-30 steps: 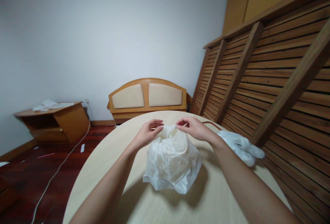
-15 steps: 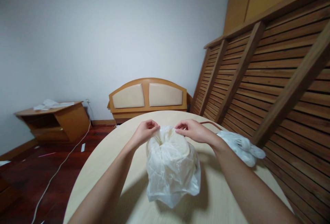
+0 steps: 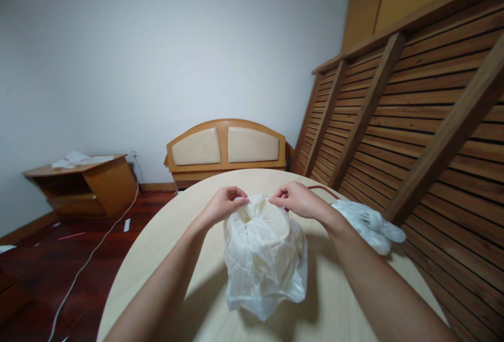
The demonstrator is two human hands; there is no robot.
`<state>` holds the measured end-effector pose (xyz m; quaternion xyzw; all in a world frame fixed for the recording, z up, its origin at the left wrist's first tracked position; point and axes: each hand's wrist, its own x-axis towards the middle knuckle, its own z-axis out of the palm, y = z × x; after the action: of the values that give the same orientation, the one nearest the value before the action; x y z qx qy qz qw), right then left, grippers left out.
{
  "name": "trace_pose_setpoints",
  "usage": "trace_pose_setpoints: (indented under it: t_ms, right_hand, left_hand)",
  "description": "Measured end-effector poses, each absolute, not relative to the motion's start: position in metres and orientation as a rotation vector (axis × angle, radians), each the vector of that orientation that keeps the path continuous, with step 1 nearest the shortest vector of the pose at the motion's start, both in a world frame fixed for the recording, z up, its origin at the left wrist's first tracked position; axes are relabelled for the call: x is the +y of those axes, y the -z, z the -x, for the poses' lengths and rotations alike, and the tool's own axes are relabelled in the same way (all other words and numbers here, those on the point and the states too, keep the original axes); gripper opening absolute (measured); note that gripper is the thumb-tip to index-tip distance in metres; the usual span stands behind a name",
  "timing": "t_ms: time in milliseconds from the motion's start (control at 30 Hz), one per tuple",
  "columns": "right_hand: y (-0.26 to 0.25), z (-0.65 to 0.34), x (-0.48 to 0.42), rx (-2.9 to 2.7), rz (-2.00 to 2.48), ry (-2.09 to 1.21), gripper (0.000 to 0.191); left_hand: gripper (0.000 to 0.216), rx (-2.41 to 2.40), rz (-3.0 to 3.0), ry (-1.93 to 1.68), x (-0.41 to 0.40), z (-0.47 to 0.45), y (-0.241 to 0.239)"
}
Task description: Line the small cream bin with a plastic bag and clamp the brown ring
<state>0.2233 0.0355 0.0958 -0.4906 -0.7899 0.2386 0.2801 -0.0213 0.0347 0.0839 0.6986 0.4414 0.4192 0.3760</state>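
A white translucent plastic bag is draped around a round, pale container standing on the table; the bag hides most of the container. At the bag's far left edge, my left hand pinches the plastic between thumb and fingers. My right hand pinches the far right edge in the same way. Between the two hands the plastic is bunched into folds, and its loose near part hangs over the front of the container.
Under the bag is a round pale table. To the right lies a crumpled white plastic bag, near a brown strap. A slatted wooden frame leans along the right side. Beyond the table stands a padded headboard.
Both hands have shifted slightly, the left a little to the right, and the plastic between them is bunched higher. The bag's near edge hangs slightly lower.
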Motion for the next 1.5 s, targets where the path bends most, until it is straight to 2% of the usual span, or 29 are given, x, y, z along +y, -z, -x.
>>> trace_pose_setpoints:
  t_ms: [167,400,567,700,900,1167,1500]
  right_hand:
    - [-0.099,-0.222,0.034,-2.102,1.354,-0.579,0.027]
    - [-0.112,-0.23,0.02,-2.17,1.457,-0.661,0.018]
    - [-0.123,-0.235,0.01,-2.27,1.604,-0.5,0.029]
    - [-0.114,-0.224,0.019,-2.085,1.423,-0.278,0.022]
    - [-0.099,-0.204,0.025,-2.125,1.219,-0.357,0.026]
    - [-0.099,-0.21,0.027,-2.094,1.328,-0.291,0.016]
    - [-0.104,-0.224,0.027,-2.109,1.404,-0.288,0.022]
  left_hand:
    - [0.028,1.14,-1.814,-1.06,0.031,0.022,-0.086]
    - [0.025,1.138,-1.778,-1.047,0.032,0.021,-0.085]
    - [0.027,1.147,-1.779,-1.047,0.035,0.02,-0.083]
    - [0.028,1.135,-1.788,-1.05,0.034,0.02,-0.084]
    - [0.024,1.128,-1.823,-1.039,0.03,0.02,-0.086]
    - [0.02,1.195,-1.877,-1.104,0.031,0.026,-0.091]
    - [0.025,1.189,-1.781,-1.15,0.036,0.031,-0.088]
